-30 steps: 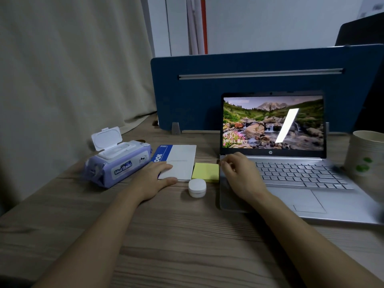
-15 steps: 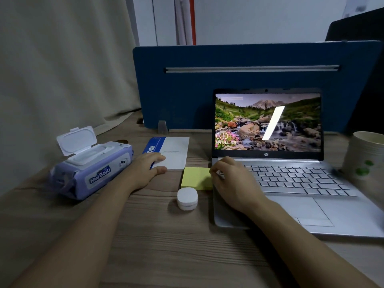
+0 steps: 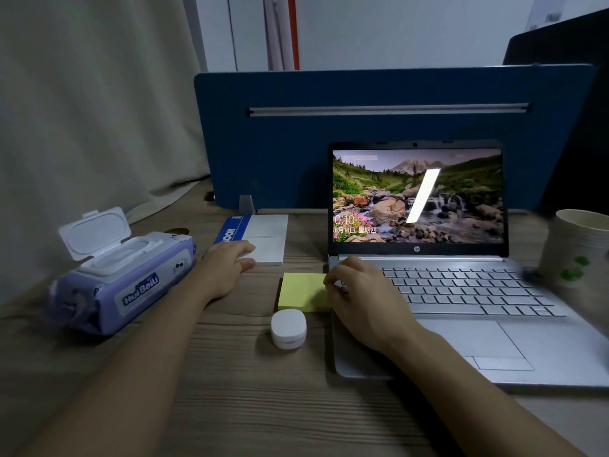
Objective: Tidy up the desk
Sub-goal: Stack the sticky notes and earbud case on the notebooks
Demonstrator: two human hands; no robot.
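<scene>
Wipes pack (image 3: pixel 122 278) sits near the left edge of the table (image 3: pixel 230 390), flip lid standing open. Needs closing at some point.

My left hand (image 3: pixel 227 268) lies flat, palm down, fingers loosely together, on the near-left corner of the notebook (image 3: pixel 263 239). Pressing on it, not clamped around it. Notebook lies flat toward the back of the table, just in front of the blue divider (image 3: pixel 362 143).

Yellow sticky-note pad (image 3: pixel 303 291) lies just in front of the notebook, its right edge against the laptop (image 3: pixel 461 308). White round case (image 3: pixel 288 328) sits just in front of the pad, touching or nearly so; can't tell which.

My right hand (image 3: pixel 359 298) rests on the laptop's left edge, fingers curled together, tips at the pad's right edge. Looks like a pinch forming on the pad, but I can't tell if it's actually gripped.

Laptop is open, screen lit. Paper cup (image 3: pixel 580 249) stands near the right edge.

Step in hand, my read: gathering the small loose items in the middle, pad first. Next move needs a firm pinch on the whole pad so sheets don't peel, then a clean lift, probably onto the notebook I'm steadying.
</scene>
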